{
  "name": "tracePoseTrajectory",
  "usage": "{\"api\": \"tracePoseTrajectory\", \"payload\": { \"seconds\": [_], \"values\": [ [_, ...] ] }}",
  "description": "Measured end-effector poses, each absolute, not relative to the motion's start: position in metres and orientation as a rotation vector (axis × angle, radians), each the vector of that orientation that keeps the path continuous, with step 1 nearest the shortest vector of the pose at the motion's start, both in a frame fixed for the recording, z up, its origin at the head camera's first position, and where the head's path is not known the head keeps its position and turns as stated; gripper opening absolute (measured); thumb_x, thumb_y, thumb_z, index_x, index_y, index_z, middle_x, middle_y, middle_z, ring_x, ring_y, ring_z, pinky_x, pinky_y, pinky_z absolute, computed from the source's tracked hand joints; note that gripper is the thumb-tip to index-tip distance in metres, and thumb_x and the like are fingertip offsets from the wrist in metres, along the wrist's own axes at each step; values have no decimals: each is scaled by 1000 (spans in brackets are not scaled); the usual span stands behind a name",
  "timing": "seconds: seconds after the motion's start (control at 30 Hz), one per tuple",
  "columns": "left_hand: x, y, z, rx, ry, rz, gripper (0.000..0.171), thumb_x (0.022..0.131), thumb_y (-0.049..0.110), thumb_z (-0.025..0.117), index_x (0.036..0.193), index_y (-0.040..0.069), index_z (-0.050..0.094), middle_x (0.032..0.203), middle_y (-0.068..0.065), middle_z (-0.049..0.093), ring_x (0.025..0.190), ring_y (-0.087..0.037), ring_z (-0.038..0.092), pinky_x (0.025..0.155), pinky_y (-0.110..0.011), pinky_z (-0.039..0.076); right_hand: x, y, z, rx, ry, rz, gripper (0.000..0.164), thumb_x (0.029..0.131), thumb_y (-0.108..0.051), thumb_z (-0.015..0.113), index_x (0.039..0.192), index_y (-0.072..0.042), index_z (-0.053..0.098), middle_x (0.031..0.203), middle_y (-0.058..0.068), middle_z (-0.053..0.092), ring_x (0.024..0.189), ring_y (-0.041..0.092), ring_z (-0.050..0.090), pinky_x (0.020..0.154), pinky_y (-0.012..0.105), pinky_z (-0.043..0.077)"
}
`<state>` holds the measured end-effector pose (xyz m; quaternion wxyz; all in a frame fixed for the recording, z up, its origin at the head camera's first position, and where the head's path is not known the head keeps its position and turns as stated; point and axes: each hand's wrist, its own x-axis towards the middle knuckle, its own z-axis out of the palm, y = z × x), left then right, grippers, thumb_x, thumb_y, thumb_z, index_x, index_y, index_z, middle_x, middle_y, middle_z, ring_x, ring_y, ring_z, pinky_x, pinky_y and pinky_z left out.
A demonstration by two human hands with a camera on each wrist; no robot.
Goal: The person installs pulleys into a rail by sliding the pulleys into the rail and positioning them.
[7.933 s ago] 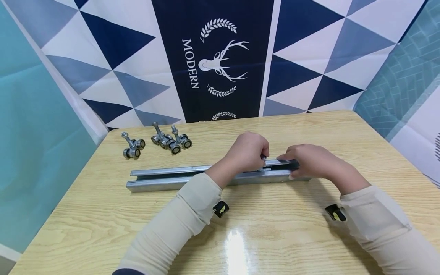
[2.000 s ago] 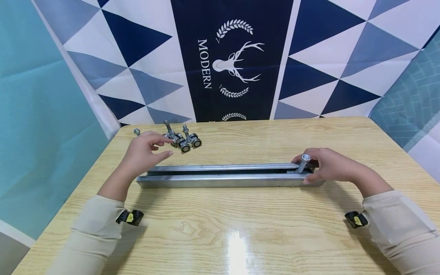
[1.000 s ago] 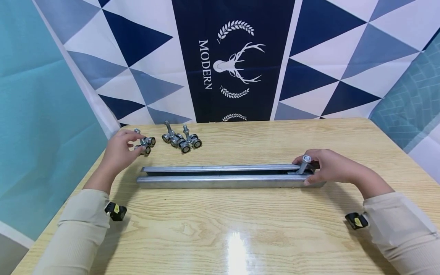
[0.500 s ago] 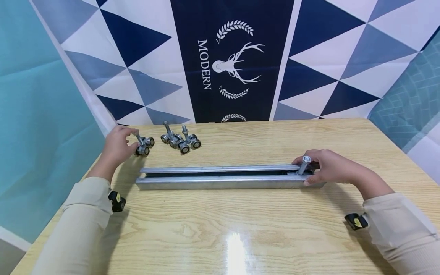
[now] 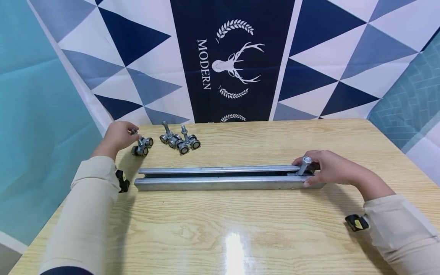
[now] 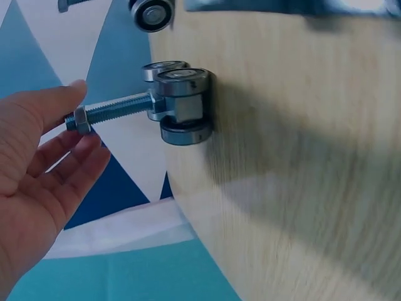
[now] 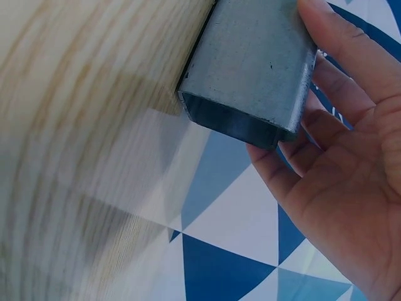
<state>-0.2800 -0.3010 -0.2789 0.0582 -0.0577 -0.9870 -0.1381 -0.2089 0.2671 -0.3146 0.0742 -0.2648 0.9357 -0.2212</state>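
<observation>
My left hand reaches to the back left of the table, its thumb and fingertips round the nut end of a roller trolley's bolt. That roller trolley has a threaded bolt and several small bearing wheels, and its wheels rest on the wood. In the left wrist view the thumb lies on one side of the bolt end, fingers on the other. My right hand grips the right end of a long slotted metal rail, thumb on the near wall, fingers over the far one. Another bolt sticks up from the slot beside it.
Two more roller trolleys stand close together behind the rail, bolts upward. The wooden table ends at a patterned cloth backdrop. A teal cloth hangs along the left side.
My left hand has left the rail's slot, crossed to the back left and closed on the trolley's bolt. A bolt now stands at the rail's right end, where my right hand stays.
</observation>
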Motion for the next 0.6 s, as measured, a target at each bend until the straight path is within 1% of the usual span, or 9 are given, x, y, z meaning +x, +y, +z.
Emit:
{"api": "tracePoseTrajectory", "payload": {
  "seconds": [0.13, 0.17, 0.2, 0.37, 0.4, 0.47, 0.6],
  "values": [
    [-283, -299, -276, -82, -2964, -477, 27, 82, 16, 60, 101, -3, 64, 95, -21, 61, 84, -33, 55, 71, -46, 44, -209, 268, -314, -801, 2807, -670, 56, 60, -34, 79, 111, -20, 60, 99, -8, 57, 90, 14, 50, 73, 33, 46],
    [-283, -299, -275, -61, -2957, -482, 26, 81, 16, 62, 98, -3, 65, 93, -20, 62, 83, -33, 55, 74, -47, 42, -209, 268, -314, -800, 2805, -671, 56, 60, -34, 79, 111, -20, 60, 99, -8, 57, 90, 14, 50, 73, 33, 46],
    [-283, -298, -275, -41, -2951, -486, 24, 80, 16, 63, 95, -2, 66, 90, -19, 62, 81, -33, 55, 74, -48, 42, -209, 268, -314, -801, 2805, -671, 56, 60, -34, 79, 111, -20, 60, 99, -8, 57, 90, 14, 50, 73, 33, 46],
    [-284, -297, -274, 6, -2955, -454, 12, 78, 12, 65, 80, 0, 65, 77, -14, 62, 77, -32, 54, 74, -49, 41, -210, 268, -314, -801, 2799, -679, 56, 60, -34, 79, 111, -20, 60, 102, -7, 57, 93, 14, 49, 73, 33, 46],
    [-284, -296, -273, 2, -2959, -448, 10, 77, 11, 65, 79, 0, 65, 76, -13, 62, 76, -32, 54, 70, -47, 43, -210, 268, -314, -802, 2798, -681, 56, 60, -34, 79, 111, -20, 60, 102, -7, 57, 93, 14, 49, 73, 33, 46],
    [-284, -297, -272, -19, -2970, -441, 9, 77, 8, 65, 80, 0, 66, 77, -14, 63, 77, -32, 54, 69, -47, 44, -210, 269, -314, -798, 2794, -687, 56, 60, -34, 79, 111, -20, 59, 103, -7, 57, 94, 15, 49, 73, 33, 46],
    [-282, -297, -269, -71, -3005, -429, 14, 75, 5, 64, 86, -3, 68, 85, -18, 64, 80, -34, 55, 69, -47, 45, -210, 269, -314, -791, 2788, -697, 56, 60, -35, 79, 111, -19, 59, 103, -6, 57, 95, 15, 49, 74, 33, 46]
  ]
}}
